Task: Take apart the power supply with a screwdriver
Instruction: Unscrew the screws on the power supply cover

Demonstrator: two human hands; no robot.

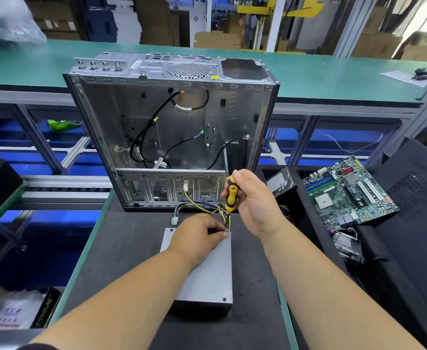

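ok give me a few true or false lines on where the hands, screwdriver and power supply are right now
1. The right hand holds a yellow and black screwdriver. True.
2. The power supply sits inside the computer case. False: it lies on the dark mat in front of the case.
3. The left hand rests on the power supply. True.
4. The circuit board lies left of the case. False: it lies to the right.
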